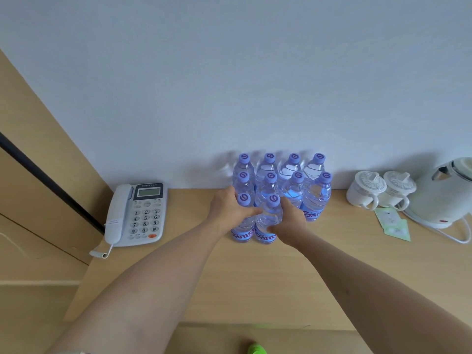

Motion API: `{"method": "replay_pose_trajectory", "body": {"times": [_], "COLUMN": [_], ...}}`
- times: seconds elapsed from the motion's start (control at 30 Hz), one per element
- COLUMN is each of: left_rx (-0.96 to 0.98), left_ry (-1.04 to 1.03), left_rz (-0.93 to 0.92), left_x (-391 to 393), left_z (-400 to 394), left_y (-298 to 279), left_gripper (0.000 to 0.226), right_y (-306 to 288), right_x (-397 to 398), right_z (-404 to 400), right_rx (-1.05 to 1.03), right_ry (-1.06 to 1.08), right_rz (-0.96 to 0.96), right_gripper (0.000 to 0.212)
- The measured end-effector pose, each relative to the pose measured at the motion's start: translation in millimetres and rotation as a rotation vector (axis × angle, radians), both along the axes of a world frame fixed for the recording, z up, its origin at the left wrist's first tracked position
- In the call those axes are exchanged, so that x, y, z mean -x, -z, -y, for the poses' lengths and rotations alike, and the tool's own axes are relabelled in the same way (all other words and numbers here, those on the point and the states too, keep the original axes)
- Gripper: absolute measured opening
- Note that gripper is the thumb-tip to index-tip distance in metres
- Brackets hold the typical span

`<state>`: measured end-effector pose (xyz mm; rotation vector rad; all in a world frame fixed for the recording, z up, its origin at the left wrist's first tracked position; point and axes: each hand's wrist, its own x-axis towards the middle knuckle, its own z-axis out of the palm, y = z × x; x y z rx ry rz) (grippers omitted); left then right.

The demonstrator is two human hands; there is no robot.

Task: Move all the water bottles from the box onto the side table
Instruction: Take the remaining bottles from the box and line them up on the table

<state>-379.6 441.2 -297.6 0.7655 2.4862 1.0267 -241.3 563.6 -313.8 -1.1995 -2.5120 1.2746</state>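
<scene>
While ten water bottles stand upright on the tabletop against the wall, we clamp our left hand and right hand on the two front bottles, water inside visible.

This looks like a hotel guest room. A corded desk telephone sits on a light wood side table against a plain pale wall, and further along stand two lidded white cups, a white electric kettle and small green sachets (tea, perhaps).
</scene>
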Motion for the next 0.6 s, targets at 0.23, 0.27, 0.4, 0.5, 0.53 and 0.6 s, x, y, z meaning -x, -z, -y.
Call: {"method": "replay_pose_trajectory", "body": {"times": [0.23, 0.27, 0.4, 0.5, 0.53, 0.6], "left_rx": [0.022, 0.022, 0.043, 0.062, 0.074, 0.097], "left_ry": [0.011, 0.024, 0.183, 0.192, 0.173, 0.146], "left_rz": [0.017, 0.026, 0.222, 0.304, 0.292, 0.268], "left_x": [0.3, 1.3, 15.7, 22.5, 22.4, 21.1], "left_z": [-2.2, -1.9, 2.5, 5.1, 4.3, 2.1], "left_y": [-1.5, -2.3, -5.7, -7.7, -8.8, -10.5], "left_gripper": [0.067, 0.067, 0.052, 0.040, 0.039, 0.041], "right_y": [3.4, 2.3, -1.6, -3.9, -4.4, -5.5], "right_x": [-0.9, -0.4, 2.5, 5.5, 5.8, 5.9], "right_z": [-2.9, -2.6, -2.9, -4.2, -4.7, -5.2], "right_rx": [-0.020, -0.031, -0.091, -0.113, -0.105, -0.100], "right_ry": [-0.021, -0.036, -0.052, -0.040, -0.038, -0.037], "right_rz": [0.015, 0.040, 0.070, 0.077, 0.071, 0.059], "right_gripper": [0.063, 0.063, 0.070, 0.064, 0.066, 0.068]}}
